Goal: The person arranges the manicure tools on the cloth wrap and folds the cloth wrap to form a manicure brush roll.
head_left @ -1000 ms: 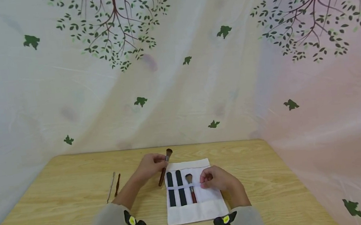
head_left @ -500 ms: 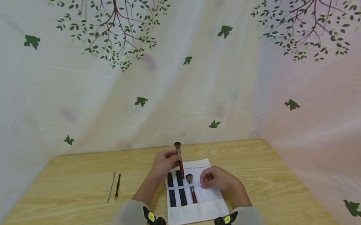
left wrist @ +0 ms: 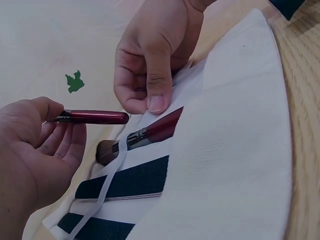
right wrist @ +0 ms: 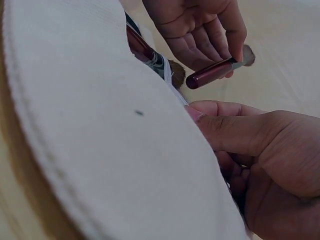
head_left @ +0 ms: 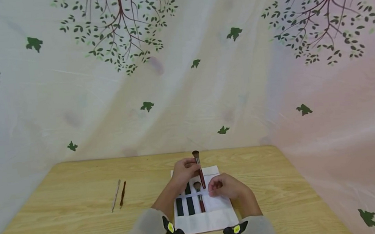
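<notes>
My left hand (head_left: 183, 173) pinches a makeup brush (head_left: 202, 178) near its metal collar, bristles up and dark-red handle end down, above a white cloth brush roll (head_left: 205, 223). In the left wrist view, the handle end hangs close to my right hand (left wrist: 155, 55). With thumb and forefinger, that right hand pinches the roll's white elastic band (right wrist: 170, 80) and draws it up a little. Under the band lie a second makeup brush (left wrist: 162, 126) and two flat dark strips (left wrist: 130, 179), their lower ends tucked into the roll's pocket. My left forearm partly hides the strips in the head view.
To the left on the wooden table (head_left: 64, 221) lie a thin pale stick (head_left: 115, 196) and a slim reddish-brown tool (head_left: 123, 194), side by side. A printed cloth backdrop (head_left: 181, 121) rises behind the table's far edge.
My left hand has carried the makeup brush rightward from the roll's left edge to over its middle, turning it from slanted to nearly upright. The right hand keeps its place on the band.
</notes>
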`<state>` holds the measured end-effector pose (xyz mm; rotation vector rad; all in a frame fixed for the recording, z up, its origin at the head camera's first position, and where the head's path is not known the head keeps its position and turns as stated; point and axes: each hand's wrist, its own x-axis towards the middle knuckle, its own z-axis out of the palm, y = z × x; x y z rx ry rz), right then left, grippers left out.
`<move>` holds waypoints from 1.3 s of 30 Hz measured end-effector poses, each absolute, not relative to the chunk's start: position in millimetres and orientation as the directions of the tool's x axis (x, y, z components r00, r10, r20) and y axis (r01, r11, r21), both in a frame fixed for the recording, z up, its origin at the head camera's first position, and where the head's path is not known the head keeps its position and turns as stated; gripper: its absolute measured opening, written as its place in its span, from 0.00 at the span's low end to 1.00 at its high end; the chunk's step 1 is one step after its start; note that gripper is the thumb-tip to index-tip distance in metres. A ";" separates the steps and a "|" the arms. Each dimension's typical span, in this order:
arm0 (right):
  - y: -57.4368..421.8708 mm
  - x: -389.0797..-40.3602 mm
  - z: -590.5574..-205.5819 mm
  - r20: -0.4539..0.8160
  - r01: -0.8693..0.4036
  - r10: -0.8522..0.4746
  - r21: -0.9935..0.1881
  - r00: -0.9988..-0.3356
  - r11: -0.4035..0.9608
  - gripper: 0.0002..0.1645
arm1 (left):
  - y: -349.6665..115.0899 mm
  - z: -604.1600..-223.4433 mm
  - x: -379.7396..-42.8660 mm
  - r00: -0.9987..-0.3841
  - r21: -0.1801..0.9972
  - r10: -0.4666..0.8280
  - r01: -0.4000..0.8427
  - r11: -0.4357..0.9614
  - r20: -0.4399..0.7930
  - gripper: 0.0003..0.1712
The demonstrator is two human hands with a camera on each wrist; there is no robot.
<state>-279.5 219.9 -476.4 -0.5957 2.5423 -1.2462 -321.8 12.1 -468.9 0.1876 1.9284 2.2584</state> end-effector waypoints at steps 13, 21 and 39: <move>221.3 -280.3 -479.1 -0.035 -0.259 -0.479 -0.805 -0.877 0.534 0.08 | 19.6 -478.2 -321.2 -0.968 0.999 0.250 0.024 -0.033 0.032 0.25; 220.2 -279.9 -477.2 -0.039 -0.259 -0.471 -0.794 -0.881 0.550 0.07 | 17.9 -482.7 -322.0 -0.958 0.999 0.283 0.040 -0.018 0.043 0.32; 220.0 -277.9 -472.6 -0.033 -0.259 -0.493 -0.819 -0.870 0.512 0.09 | 13.1 -484.8 -321.8 -0.931 0.981 0.360 0.120 0.152 0.058 0.32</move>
